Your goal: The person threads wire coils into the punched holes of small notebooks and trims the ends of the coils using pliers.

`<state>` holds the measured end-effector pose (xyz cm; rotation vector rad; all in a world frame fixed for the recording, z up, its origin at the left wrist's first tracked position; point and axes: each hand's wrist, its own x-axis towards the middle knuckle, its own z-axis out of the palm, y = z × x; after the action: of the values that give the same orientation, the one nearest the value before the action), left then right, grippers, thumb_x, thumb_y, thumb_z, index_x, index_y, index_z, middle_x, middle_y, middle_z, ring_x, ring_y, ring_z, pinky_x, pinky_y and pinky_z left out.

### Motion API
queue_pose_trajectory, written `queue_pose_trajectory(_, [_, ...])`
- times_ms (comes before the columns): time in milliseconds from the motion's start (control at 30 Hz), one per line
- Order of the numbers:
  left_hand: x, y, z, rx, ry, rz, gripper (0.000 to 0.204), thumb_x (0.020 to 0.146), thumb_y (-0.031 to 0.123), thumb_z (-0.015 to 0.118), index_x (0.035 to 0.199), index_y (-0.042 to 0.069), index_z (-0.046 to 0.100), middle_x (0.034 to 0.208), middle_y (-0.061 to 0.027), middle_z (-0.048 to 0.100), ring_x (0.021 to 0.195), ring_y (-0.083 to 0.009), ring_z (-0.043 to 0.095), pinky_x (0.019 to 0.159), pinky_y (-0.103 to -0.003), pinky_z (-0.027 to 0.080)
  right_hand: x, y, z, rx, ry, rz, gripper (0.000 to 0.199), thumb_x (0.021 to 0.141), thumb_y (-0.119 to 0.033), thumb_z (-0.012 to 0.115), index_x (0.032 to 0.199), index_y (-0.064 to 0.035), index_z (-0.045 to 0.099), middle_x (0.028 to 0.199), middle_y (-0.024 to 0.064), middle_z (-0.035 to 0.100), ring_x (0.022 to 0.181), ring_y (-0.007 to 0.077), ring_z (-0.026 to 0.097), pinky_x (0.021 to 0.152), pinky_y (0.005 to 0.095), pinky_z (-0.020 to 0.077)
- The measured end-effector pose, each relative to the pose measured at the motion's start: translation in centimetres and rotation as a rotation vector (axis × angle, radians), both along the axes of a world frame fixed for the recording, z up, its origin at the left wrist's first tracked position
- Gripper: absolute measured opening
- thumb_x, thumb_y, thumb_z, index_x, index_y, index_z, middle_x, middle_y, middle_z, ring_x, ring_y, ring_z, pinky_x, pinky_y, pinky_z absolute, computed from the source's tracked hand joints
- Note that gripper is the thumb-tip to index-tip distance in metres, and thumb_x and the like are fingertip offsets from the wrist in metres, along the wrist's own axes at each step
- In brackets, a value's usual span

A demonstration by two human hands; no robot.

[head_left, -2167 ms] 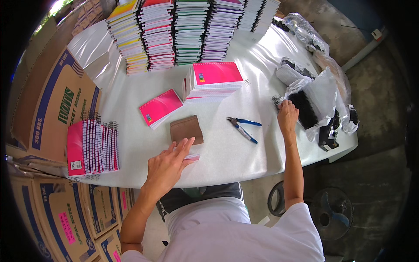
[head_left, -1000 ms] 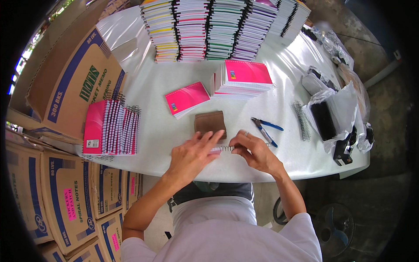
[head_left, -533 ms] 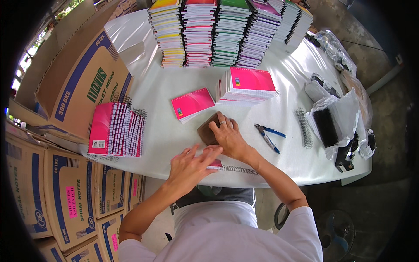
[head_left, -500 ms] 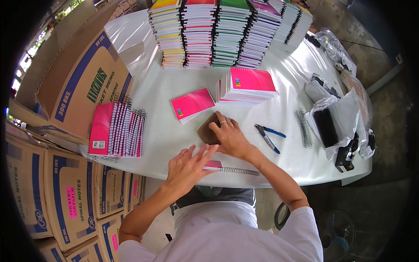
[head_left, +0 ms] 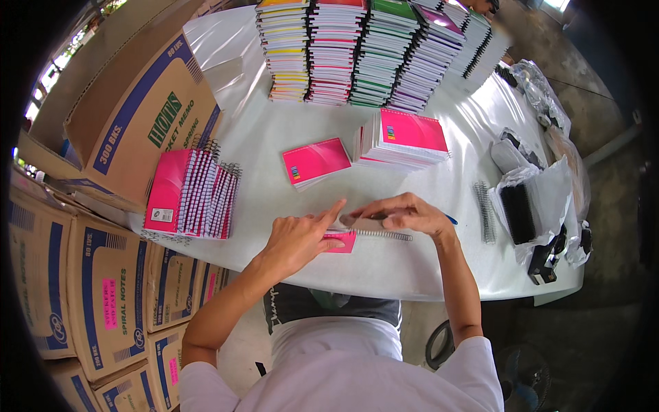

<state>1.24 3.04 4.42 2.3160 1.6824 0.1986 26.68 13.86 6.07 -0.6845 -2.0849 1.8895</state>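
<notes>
Near the table's front edge lies a small pink notebook (head_left: 341, 244), a thin metal spiral coil (head_left: 388, 235) sticking out from it to the right. My left hand (head_left: 295, 239) holds the notebook, thumb across the cover and index finger stretched past the far edge. Gripped in my right hand (head_left: 415, 214) is a flat brown block (head_left: 366, 224), tilted up just beyond the coil; whether it touches the coil I cannot tell. Behind that hand only a blue handle tip of the pliers (head_left: 451, 220) shows. Farther off lies another pink notebook (head_left: 316, 161).
A stack of pink notebooks (head_left: 405, 141) stands beyond my hands. Spiral-bound pink notebooks (head_left: 195, 192) stand at left beside an open carton (head_left: 147, 117). Tall notebook stacks (head_left: 336, 58) line the back. At right lie loose coils (head_left: 485, 213) and plastic-wrapped black coils (head_left: 518, 213).
My right hand has lifted the brown block off the table and moved it right and nearer, tilting it beside the coil. My left hand's thumb now lies on the notebook cover. The view has shifted slightly.
</notes>
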Motion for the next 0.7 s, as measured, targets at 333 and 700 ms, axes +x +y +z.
queue_pose_trajectory(333, [0.4,-1.1,0.6,-0.084,0.025,-0.006,0.085,0.089,0.051,0.065,0.155,0.016,0.026,0.092,-0.0116,0.071,0.071,-0.0365,0.068,0.061,-0.047,0.052,-0.2,-0.4,-1.8,-0.084,0.242,0.127,0.045,0.087,-0.032,0.069,0.118,0.0012,0.071,0.126,0.0150,0.067,0.117,0.0285,0.062,0.103,0.0377,0.0437])
queue_pose_trajectory(700, [-0.1,-0.5,1.3,-0.075,-0.011,0.029,0.092,0.083,0.055,0.068,0.156,0.017,0.025,0.096,-0.0133,0.072,0.074,-0.0366,0.070,0.063,-0.048,0.052,-1.3,-0.6,-1.8,-0.058,0.200,0.121,0.050,0.086,-0.033,0.069,0.116,0.0075,0.069,0.130,0.0260,0.062,0.121,0.0361,0.059,0.106,0.0409,0.0409])
